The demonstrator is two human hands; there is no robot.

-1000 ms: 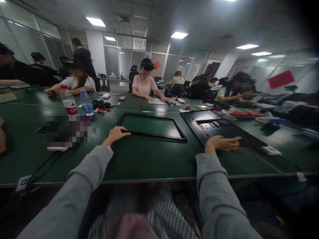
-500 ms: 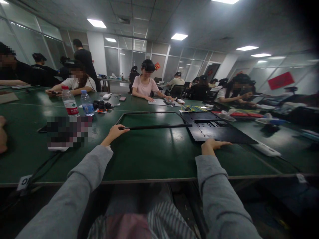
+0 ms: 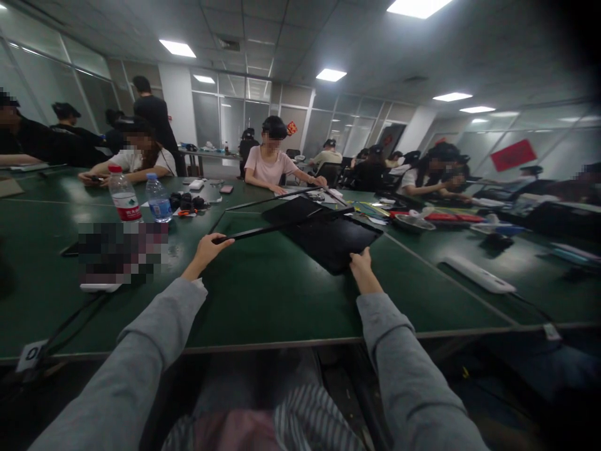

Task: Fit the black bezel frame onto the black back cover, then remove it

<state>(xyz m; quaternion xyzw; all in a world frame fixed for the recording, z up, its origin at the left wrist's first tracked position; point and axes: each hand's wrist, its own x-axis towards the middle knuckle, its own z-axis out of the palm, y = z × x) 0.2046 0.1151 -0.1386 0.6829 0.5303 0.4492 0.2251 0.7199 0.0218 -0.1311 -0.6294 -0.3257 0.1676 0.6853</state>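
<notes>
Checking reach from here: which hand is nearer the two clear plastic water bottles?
Left. The left hand grips the thin black frame right of the bottles; the right hand is farther right.

Left hand [image 3: 206, 248] grips the near corner of a thin black frame [image 3: 277, 229], lifted clear of the green table [image 3: 263, 300] and tilted, its far side higher. Right hand [image 3: 362, 266] clamps the near edge of a black panel [image 3: 333, 241], which lies under the raised frame. Two water bottles [image 3: 123, 197] stand off to the left, with a white power strip [image 3: 476, 274] lying well apart on the right. Across the table, a person in a pink shirt [image 3: 268, 168] sits working, with others seated along both sides.
</notes>
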